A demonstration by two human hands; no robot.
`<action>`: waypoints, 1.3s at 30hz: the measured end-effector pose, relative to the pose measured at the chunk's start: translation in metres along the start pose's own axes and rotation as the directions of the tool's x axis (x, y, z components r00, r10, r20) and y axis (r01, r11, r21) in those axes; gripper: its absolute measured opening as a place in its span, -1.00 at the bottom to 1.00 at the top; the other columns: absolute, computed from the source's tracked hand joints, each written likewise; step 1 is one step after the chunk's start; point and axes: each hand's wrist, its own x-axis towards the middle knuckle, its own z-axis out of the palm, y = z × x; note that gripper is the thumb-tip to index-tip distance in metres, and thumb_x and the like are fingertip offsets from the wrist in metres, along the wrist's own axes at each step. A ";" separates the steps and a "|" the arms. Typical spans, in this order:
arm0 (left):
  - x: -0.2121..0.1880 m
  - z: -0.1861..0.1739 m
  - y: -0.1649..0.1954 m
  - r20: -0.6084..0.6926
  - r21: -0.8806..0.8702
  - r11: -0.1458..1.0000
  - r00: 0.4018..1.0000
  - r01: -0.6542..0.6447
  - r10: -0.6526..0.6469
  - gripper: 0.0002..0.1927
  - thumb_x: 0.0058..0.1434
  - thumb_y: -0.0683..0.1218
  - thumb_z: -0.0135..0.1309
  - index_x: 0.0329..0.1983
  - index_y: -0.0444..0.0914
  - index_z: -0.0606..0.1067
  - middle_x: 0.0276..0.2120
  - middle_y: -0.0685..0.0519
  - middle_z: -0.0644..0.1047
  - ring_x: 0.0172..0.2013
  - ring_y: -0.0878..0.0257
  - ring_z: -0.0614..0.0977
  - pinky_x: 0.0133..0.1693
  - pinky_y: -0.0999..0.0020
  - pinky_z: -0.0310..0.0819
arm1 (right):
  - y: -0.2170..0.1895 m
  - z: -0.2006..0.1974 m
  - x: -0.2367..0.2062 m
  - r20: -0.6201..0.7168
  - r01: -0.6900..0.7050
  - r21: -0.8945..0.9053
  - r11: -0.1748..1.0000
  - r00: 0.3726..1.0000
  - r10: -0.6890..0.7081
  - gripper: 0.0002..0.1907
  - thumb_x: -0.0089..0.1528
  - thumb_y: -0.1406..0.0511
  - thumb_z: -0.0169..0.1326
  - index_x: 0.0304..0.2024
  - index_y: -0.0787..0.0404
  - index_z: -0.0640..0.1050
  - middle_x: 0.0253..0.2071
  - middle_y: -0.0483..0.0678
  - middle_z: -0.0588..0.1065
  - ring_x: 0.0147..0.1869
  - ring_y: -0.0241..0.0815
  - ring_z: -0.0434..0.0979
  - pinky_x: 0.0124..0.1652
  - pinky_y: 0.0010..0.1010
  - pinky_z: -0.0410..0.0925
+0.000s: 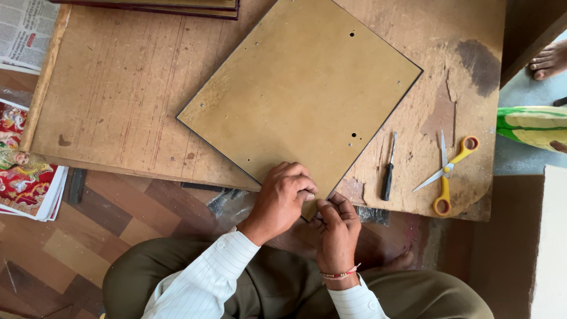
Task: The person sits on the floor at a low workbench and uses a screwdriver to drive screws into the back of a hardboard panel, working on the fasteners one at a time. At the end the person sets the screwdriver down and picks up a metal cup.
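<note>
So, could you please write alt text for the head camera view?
Both hands, left hand and right hand, pinch the near corner of a brown backing board on a worn wooden worktable. A screwdriver and yellow-handled scissors lie to the right.

Both hands meet at the near corner of a brown hardboard panel lying skewed on the worn wooden worktop. The left hand presses down on the corner, the right hand pinches its edge from below. A black-handled screwdriver and yellow-handled scissors lie just to the right.
</note>
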 end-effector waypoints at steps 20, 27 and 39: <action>0.002 0.002 0.000 0.013 0.040 0.999 1.000 0.017 -0.018 -0.91 0.02 -0.31 0.21 -0.43 -0.27 0.60 -0.32 0.03 0.54 -0.17 0.04 0.57 -0.06 0.16 0.41 | -0.003 0.001 -0.002 -0.009 -0.031 0.001 1.000 0.999 0.031 -0.77 0.24 0.45 0.06 -0.04 0.34 0.55 -0.27 -0.09 0.59 -0.36 -0.38 0.46 -0.38 -0.53 0.33; 0.004 0.003 0.003 0.044 0.052 0.998 0.998 0.044 -0.046 -0.92 -0.03 -0.28 0.24 -0.46 -0.26 0.61 -0.31 0.00 0.53 -0.15 0.01 0.54 -0.05 0.12 0.38 | -0.002 0.002 0.001 0.004 0.009 0.023 1.000 1.000 -0.009 -0.79 0.23 0.47 0.11 -0.08 0.40 0.56 -0.36 -0.07 0.56 -0.47 -0.36 0.43 -0.46 -0.54 0.32; 0.000 0.004 -0.006 0.009 -0.036 0.998 0.999 0.054 -0.054 -0.89 0.06 -0.35 0.14 -0.37 -0.32 0.58 -0.23 -0.04 0.52 -0.11 0.00 0.56 -0.05 0.14 0.44 | 0.000 0.002 0.003 -0.016 0.039 -0.016 0.999 0.999 -0.039 -0.85 0.22 0.48 0.14 -0.15 0.41 0.58 -0.43 -0.06 0.53 -0.52 -0.35 0.41 -0.48 -0.53 0.29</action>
